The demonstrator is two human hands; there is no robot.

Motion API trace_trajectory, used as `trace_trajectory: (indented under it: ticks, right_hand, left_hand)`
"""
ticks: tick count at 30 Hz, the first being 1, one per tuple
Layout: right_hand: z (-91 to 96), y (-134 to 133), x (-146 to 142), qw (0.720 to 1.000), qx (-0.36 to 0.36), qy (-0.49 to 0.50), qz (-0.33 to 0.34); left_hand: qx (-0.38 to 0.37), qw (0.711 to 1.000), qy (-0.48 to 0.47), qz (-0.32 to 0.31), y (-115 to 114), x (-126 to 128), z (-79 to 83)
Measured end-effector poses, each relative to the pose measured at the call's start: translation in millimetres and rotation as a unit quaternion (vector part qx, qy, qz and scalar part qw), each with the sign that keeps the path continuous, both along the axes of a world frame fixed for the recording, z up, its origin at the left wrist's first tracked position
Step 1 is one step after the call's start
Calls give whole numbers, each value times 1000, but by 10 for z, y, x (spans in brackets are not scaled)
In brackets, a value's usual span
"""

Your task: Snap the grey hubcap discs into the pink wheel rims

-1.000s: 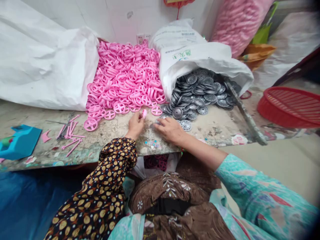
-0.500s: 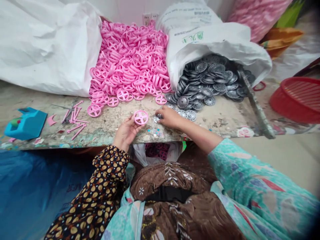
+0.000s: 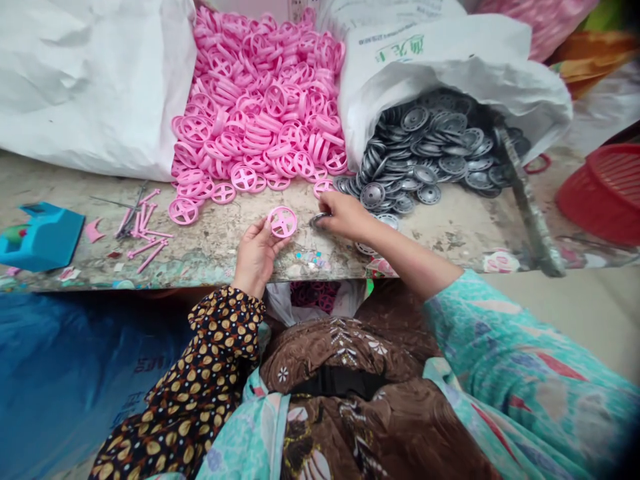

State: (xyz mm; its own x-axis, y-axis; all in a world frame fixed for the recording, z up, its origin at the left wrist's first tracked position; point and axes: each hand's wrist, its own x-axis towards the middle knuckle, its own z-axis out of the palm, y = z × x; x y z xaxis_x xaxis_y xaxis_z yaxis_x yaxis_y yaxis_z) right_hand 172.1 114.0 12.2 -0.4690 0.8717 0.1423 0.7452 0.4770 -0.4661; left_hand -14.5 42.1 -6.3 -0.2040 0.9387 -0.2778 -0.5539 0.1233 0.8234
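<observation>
My left hand [image 3: 259, 255] pinches a pink plastic wheel ring [image 3: 283, 222] by its lower left edge, its crossed spokes facing me, above the front of the worktable. Just right of it, my right hand [image 3: 343, 216] grips a grey wheel disc [image 3: 319, 219] tilted nearly edge-on, fingertips pointing left. A small gap separates the two parts. Behind my hands rises a large heap of pink wheel rings [image 3: 265, 107]. Grey discs [image 3: 425, 153] spill from the mouth of a white sack [image 3: 450, 50], some of them partly hidden by my right forearm.
Another white sack [image 3: 90, 87] lies at the left. Pink pegs [image 3: 145, 230] and a blue plastic part [image 3: 43, 237] rest on the worktable's left side. A worn metal bar [image 3: 530, 207] leans out of the right sack. A red basket [image 3: 600, 193] stands at the far right.
The grey disc in my right hand has turned from facing up to nearly edge-on. The pink ring remains in my left hand, slightly higher in view. The camera view has shifted a little.
</observation>
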Motion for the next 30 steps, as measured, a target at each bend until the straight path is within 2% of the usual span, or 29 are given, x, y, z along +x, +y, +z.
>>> trace_trajectory:
  ticks: [3, 5, 10, 15, 17, 22, 24, 26, 28, 30]
  right_hand:
    - [-6, -43, -96, 983, -9, 174, -62]
    - [13, -137, -177, 972, -19, 221, -77]
    - [141, -361, -232, 981, -3, 183, -69]
    - [257, -398, -164, 976, -88, 196, 22]
    - [288, -463, -180, 977, -84, 189, 42]
    - [308, -726, -272, 986, -22, 164, -28]
    - [295, -777, -261, 988, -21, 151, -35]
    - [283, -789, -201, 992, -32, 121, -7]
    - [292, -797, -102, 994, -53, 72, 63]
    - [338, -833, 14, 990, -61, 24, 129]
  left_hand:
    - [5, 1000, 1, -4, 18, 94, 31]
    - [13, 999, -2, -29, 27, 162, 49]
    - [30, 995, -18, -94, -15, 204, 72]
    - [75, 988, -26, -132, -93, 147, 150]
    - [83, 988, -13, -129, -113, 150, 168]
    - [92, 991, 41, -85, -160, 174, 153]
    - [99, 988, 73, -94, -176, 143, 179]
    - [107, 974, 126, -152, -181, 64, 234]
    - [115, 948, 191, -225, -173, -57, 278]
    - [122, 927, 270, -230, -157, -196, 252]
